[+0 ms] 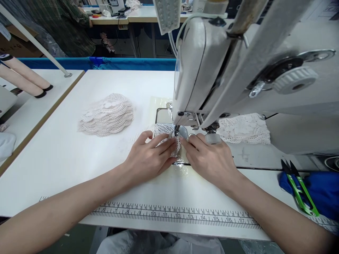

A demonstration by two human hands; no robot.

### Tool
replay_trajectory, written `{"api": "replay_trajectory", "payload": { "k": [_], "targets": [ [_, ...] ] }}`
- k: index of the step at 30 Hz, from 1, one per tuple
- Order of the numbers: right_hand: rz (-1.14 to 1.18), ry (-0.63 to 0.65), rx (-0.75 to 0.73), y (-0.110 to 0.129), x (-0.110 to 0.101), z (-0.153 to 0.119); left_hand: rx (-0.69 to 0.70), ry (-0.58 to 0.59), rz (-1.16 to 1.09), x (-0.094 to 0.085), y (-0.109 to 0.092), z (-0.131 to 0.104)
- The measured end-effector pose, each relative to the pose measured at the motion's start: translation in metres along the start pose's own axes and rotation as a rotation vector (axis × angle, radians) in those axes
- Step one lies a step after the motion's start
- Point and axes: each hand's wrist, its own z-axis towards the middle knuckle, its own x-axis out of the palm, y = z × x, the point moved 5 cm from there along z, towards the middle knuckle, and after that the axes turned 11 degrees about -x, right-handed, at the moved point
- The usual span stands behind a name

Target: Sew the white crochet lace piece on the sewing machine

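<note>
I see the lace piece (169,135) lying flat on the counter (66,155) at the needle of the sewing machine (212,70), its long axis running left to right. My left hand (148,157) presses it with fingers spread flat; my right hand (212,158) pins its right edge, fingers extended together. A printed ruler (172,213) along the counter's front edge reads 6 to 17. A lace stack (107,114) lies to the left and green snips (300,192) to the right.

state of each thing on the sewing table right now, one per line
lace piece: flat under the needle, pinned by both hands
left hand: fingers spread on the lace
right hand: fingers pressing the lace edge
lace stack: piled, untouched
thread snips: lying on blue cloth, blades slightly apart
</note>
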Motion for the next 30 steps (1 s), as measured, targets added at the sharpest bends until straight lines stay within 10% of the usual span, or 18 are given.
{"api": "replay_trajectory", "payload": {
  "k": [16,23,30],
  "targets": [
    [0.300,-0.141,0.011,-0.006,-0.005,0.004,-0.095,0.164,-0.005,0.003,0.003,0.001],
    [0.409,-0.242,0.266,-0.017,0.009,-0.001,-0.441,0.265,-0.377,0.013,0.034,0.018],
    [0.328,-0.244,0.386,-0.024,0.016,-0.001,-0.429,0.413,-0.656,0.026,0.045,0.036]
  ]
}}
